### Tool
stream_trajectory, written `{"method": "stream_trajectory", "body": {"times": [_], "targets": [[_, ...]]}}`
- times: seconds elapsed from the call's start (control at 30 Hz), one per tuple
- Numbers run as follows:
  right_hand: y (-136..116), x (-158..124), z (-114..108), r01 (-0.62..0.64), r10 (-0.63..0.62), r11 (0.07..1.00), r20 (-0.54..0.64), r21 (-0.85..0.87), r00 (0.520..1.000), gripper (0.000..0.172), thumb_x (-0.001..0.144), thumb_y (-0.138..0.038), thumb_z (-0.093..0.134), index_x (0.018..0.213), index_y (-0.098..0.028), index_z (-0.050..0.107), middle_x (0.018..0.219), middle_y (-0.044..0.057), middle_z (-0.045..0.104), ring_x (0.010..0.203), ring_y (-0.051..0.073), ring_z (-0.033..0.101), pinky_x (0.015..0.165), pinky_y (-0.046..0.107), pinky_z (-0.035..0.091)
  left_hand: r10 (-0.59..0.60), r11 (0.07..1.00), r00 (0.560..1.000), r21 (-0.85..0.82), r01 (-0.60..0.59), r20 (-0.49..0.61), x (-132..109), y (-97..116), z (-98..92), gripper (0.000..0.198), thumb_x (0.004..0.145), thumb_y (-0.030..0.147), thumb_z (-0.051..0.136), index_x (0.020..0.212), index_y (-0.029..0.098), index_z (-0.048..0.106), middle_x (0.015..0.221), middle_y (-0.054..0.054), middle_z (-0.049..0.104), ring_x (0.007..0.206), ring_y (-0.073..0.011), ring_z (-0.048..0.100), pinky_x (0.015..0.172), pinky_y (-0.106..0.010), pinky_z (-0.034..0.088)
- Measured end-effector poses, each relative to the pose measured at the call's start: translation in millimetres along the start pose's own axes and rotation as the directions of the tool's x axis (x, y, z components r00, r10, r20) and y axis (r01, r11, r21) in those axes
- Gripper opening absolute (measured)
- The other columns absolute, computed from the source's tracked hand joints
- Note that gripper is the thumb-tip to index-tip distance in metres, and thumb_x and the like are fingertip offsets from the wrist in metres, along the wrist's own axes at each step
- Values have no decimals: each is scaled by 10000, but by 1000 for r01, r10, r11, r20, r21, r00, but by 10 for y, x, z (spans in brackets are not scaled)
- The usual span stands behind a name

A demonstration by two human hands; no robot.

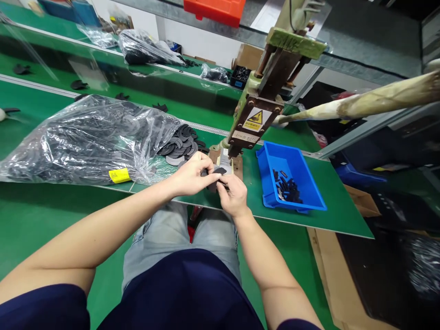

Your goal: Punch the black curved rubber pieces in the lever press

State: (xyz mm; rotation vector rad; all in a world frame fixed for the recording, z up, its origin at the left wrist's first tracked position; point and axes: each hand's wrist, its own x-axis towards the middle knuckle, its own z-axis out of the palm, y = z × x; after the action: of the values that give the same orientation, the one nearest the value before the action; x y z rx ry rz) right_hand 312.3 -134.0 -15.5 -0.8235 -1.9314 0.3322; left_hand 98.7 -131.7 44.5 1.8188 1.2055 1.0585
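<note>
Just in front of the press base, my left hand (195, 176) and my right hand (234, 195) pinch a small dark curved piece (216, 175) between them. My fingers hide part of its outline. Directly behind the piece is the metal fixture (225, 158) of the hand press (256, 114), which carries a yellow warning label. To the left, a pile of black curved pieces (182, 145) spills from the mouth of a clear plastic bag (99, 137) full of similar dark parts.
A blue bin (292, 156) with small black bits stands right of the press. The press's long lever (364, 101) reaches out to the right. Behind runs a green conveyor belt (192, 103) with scattered dark pieces. An orange-red bin (216, 10) sits on the shelf above.
</note>
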Motion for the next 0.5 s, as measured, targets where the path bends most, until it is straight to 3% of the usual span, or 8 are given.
{"method": "stream_trajectory", "body": {"times": [0.17,0.27,0.33,0.37,0.5], "targets": [[2,-34,-12,43,-43,999,34,-4,999,77,968,-266,676,1035,-272,711,943,49,783,876,215,732,816,401,609,-159,978,987,-144,153,-34,19,-161,67,394,774,417,909,982,212,643,998,-21,593,837,-152,582,736,-271,514],[35,-51,-9,21,-21,1000,23,-6,999,111,984,-260,662,1083,-271,711,988,53,790,919,210,749,838,392,622,-309,869,938,-354,346,158,19,-156,91,499,805,540,891,1068,205,630,904,0,653,750,-138,628,682,-264,540],[90,-60,-33,-1,2,1000,22,-17,1000,171,987,-270,666,1151,-275,711,1051,61,797,970,216,760,877,403,634,-330,795,889,-415,443,318,47,-161,79,521,804,599,882,1012,185,645,844,-1,678,688,-135,644,633,-267,565],[132,-70,-62,-15,16,1000,20,-27,1000,217,983,-279,676,1198,-277,706,1097,68,797,1011,224,762,907,415,638,-339,775,874,-423,469,348,78,-182,59,524,790,603,894,966,177,645,815,-1,682,662,-133,648,612,-267,578],[389,-199,-288,-106,98,989,-76,-100,992,348,968,-290,691,1314,-262,674,1232,114,759,1158,266,726,1020,492,618,-478,765,859,-393,510,184,341,-431,-109,489,759,486,961,884,171,608,718,12,683,575,-107,634,556,-236,597]]}}
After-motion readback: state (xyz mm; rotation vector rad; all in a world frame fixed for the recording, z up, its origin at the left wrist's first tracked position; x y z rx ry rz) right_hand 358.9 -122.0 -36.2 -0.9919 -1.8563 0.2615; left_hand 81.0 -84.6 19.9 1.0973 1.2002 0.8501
